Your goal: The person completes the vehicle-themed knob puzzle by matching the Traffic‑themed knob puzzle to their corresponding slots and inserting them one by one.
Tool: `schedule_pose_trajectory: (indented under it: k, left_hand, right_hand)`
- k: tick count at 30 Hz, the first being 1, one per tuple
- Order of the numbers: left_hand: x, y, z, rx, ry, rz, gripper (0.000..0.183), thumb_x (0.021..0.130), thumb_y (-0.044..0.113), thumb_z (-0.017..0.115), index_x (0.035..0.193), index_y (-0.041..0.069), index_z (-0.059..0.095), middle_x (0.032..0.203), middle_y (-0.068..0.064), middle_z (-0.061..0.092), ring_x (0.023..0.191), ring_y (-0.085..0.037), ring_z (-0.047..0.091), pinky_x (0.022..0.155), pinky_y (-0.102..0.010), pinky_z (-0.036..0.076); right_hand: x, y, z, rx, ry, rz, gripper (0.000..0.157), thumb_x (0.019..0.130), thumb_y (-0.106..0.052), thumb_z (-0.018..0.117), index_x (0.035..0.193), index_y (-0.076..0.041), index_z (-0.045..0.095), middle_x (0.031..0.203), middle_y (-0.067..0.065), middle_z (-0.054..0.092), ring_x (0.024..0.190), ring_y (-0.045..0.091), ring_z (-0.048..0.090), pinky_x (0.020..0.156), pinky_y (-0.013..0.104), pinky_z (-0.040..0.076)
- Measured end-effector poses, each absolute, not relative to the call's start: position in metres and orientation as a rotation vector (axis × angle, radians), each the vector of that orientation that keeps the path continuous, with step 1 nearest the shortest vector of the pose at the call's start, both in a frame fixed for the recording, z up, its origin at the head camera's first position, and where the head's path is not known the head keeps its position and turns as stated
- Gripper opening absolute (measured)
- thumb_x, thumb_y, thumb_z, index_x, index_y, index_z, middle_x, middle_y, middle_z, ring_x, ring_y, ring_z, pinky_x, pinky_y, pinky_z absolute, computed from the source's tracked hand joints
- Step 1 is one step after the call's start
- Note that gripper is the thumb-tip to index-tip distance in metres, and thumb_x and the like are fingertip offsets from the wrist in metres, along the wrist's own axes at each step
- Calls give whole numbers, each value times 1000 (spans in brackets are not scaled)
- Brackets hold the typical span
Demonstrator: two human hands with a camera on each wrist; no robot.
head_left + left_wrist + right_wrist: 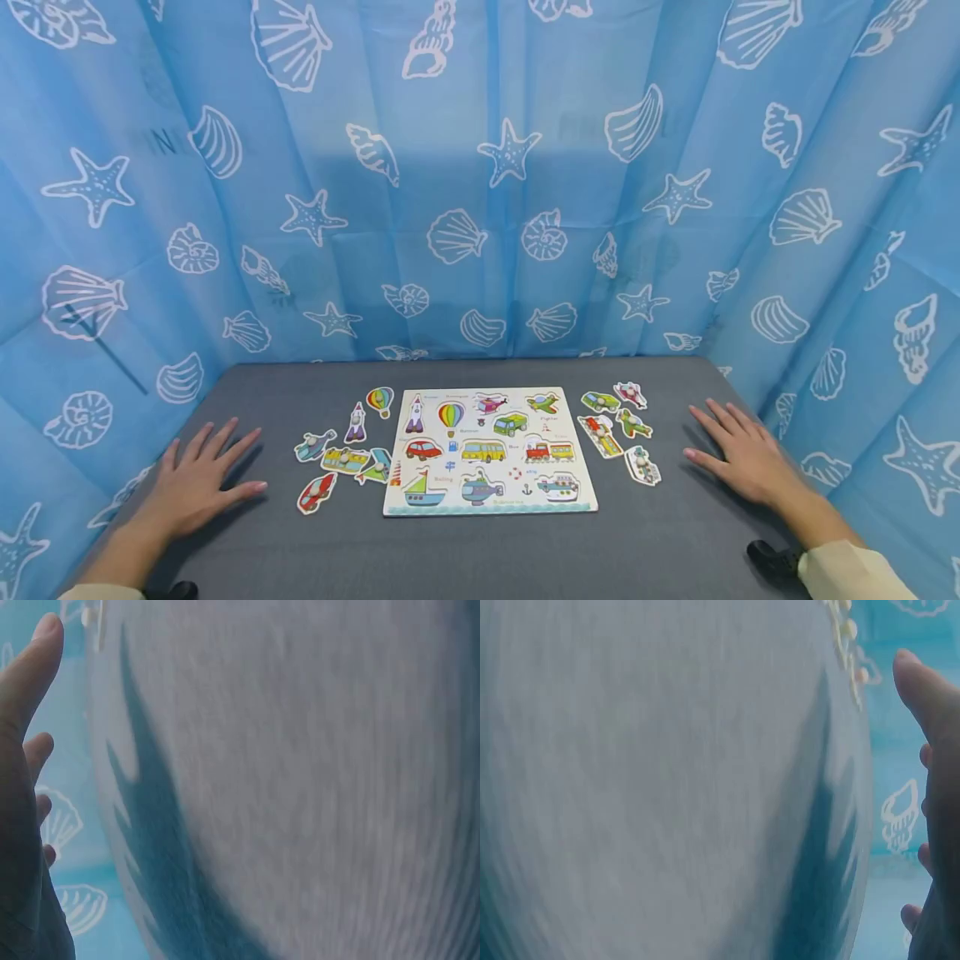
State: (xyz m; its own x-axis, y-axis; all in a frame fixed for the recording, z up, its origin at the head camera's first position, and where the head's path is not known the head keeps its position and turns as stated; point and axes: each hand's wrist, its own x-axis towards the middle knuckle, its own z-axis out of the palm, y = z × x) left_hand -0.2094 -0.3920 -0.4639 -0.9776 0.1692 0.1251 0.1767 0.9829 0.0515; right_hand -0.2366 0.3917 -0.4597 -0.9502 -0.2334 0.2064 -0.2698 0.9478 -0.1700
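Note:
My left hand (pixel 197 485) is spread over the left of the table, fingers straight, holding nothing. Nearest to it are the red car piece (pixel 317 492) and the submarine piece (pixel 315 446). On the right, my right hand (pixel 746 457) is spread too, with nothing in it; the ship piece (pixel 642 466) lies closest. Between the hands sits a white puzzle board (pixel 491 508) printed with vehicles. In the left wrist view the left hand (pixel 26 795) appears above its shadow, as does the right hand (pixel 937 802) in the right wrist view.
Left of the board lie the balloon piece (pixel 380 401), rocket piece (pixel 356 422), bus piece (pixel 345 460) and sailboat piece (pixel 375 467). To its right are the train piece (pixel 600 435), truck piece (pixel 601 402), plane piece (pixel 634 423) and helicopter piece (pixel 630 394). A blue curtain (pixel 480 200) surrounds the grey table (pixel 480 558).

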Motion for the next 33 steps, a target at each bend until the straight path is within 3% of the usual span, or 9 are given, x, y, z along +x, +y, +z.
schedule_pose_trajectory:
  k: [7,20,24,29,33]
  left_hand:
    - [-208,-373,-458,-367,-2918,-229,84,82,67,61,147,18,41,150,-23,30,133,-51,23,98,-73,12]
    - [-201,-328,-448,-427,-2815,-666,70,87,40,71,144,9,44,143,-23,42,128,-49,35,93,-72,25]
    - [-198,-316,-449,-442,-2762,-794,67,87,33,73,143,8,45,140,-22,45,126,-46,40,94,-67,33]
    - [-195,-298,-446,-444,-2681,-873,62,86,27,75,139,8,50,134,-19,52,112,-40,54,83,-58,47]
    - [-193,-283,-445,-386,-2662,-991,57,84,24,77,134,7,55,127,-18,57,106,-36,60,82,-51,52]
  right_hand:
    - [-232,372,-460,359,-2822,368,68,92,-41,64,143,-3,41,142,31,37,127,54,31,89,73,26]
    - [-227,329,-460,325,-2710,587,63,93,-28,66,141,4,40,138,33,42,123,54,38,92,70,28]
    - [-225,317,-461,308,-2686,642,63,92,-25,67,141,3,40,138,32,43,123,53,39,95,67,29]
    - [-223,306,-462,283,-2666,694,63,93,-23,67,142,4,39,137,32,43,124,51,40,96,65,31]
    - [-223,299,-464,253,-2661,740,61,93,-22,66,142,4,40,136,32,45,122,50,43,96,64,33]
